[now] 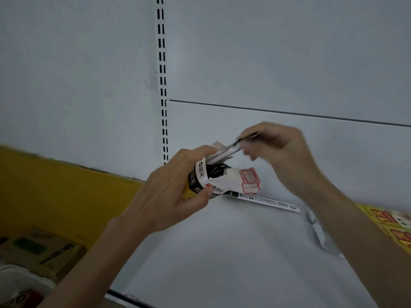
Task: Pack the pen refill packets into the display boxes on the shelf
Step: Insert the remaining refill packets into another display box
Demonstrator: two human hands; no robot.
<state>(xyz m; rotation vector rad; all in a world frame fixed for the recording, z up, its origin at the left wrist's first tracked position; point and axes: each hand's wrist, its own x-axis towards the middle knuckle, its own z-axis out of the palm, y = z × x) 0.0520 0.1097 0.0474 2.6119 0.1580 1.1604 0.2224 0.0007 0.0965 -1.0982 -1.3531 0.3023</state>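
Since the carton (44, 250) at the lower left of the frame sat nearest the camera, I'll get it out of the way first: it played no part in this step. Above it ran the shelf (222, 252), with both forearms reaching up across it from the bottom edge.

Around mid-frame, the left hand (169, 196) gripped the box (213, 176), fingers wrapped round its side and thumb on its front, tipping the open top toward the right. The right hand (273, 147) pinched a packet (224, 152), blurry, with its lower end at the box mouth. Whether it was already inside, I couldn't tell.

My take: this was the loading step. I'd keep the left grip low so it doesn't squash the mouth, line the packet up with the box's long axis, and slide it in straight. The torn flap looked like it could snag.

The right wrist was cocked down, fingers bunched at the packet's top end.

Behind the box, a second packet (266, 201) lay flat on the shelf. A wrapper scrap (318, 232) sat at the right and yellow labels (391, 221) at the right edge. Farthest back was the slotted upright (162, 63).
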